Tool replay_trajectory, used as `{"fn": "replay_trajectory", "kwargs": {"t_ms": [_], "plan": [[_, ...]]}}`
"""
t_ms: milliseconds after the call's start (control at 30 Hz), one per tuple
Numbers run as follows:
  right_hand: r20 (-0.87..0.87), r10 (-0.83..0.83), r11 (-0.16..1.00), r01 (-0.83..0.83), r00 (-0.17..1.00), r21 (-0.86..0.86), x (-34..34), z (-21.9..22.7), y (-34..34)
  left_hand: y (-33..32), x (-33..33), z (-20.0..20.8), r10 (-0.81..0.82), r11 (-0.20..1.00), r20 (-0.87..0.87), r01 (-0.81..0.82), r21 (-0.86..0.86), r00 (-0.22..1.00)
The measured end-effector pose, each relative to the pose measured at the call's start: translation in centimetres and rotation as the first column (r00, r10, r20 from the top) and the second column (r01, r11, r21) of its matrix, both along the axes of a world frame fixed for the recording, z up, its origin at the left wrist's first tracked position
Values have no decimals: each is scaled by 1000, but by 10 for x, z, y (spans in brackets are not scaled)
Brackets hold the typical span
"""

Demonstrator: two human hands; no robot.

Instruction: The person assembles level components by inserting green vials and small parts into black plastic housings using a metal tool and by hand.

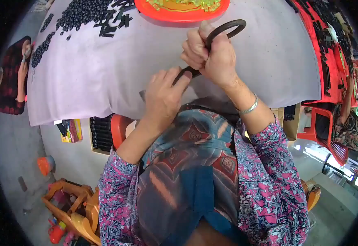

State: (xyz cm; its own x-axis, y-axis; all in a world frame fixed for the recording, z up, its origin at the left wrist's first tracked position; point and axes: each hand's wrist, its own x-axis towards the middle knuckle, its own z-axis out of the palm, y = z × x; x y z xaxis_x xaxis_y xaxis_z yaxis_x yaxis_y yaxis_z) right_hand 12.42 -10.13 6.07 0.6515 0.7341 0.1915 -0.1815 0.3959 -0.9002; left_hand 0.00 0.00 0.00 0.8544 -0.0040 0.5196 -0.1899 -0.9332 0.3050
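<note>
Both my hands are closed on what looks like a pair of dark iron scissors point(219, 29), held slantwise just above the table's near half. Its big loop handle sticks out beyond my right hand point(216, 57), whose fingers wrap round the handle side. My left hand point(162, 92) grips lower down, with the thumb lying along the dark metal. A grey tip, perhaps a blade, shows past the left fingers. Most of the middle is covered by my hands, so I cannot tell whether the blades are apart.
A pale cloth covers the table point(269, 61). Ahead sits a red tray point(183, 16) with yellow-green plastic pieces. Small black parts point(78, 16) lie heaped at the far left. Black strips on red cloth point(324, 69) line the right. Other people sit at both sides; a red chair point(326, 135) stands right.
</note>
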Motion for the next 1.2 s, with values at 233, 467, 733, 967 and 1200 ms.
{"fn": "replay_trajectory", "kwargs": {"t_ms": [233, 467, 733, 967, 1200], "plan": [[-299, -150, 976, 189, 942, 107, 9, -1, -5, 2, 0, 4, 2, 998, 35, 0, -67, 999], [-271, 52, 975, 9, 961, 220, 26, -7, -23, 1, 0, 8, 21, 999, 14, -20, -48, 1000], [-331, -56, 977, 120, 942, 176, 12, -9, -12, 1, 1, 3, -8, 1000, 13, 8, -19, 1000], [-125, -26, 993, 40, 992, 109, 11, -7, -10, -1, 4, 6, 8, 1000, 20, -7, -24, 1000], [-186, -46, 993, 65, 981, 100, 7, -6, -6, 1, 3, 3, -5, 1000, 27, 5, -10, 1000]]}}
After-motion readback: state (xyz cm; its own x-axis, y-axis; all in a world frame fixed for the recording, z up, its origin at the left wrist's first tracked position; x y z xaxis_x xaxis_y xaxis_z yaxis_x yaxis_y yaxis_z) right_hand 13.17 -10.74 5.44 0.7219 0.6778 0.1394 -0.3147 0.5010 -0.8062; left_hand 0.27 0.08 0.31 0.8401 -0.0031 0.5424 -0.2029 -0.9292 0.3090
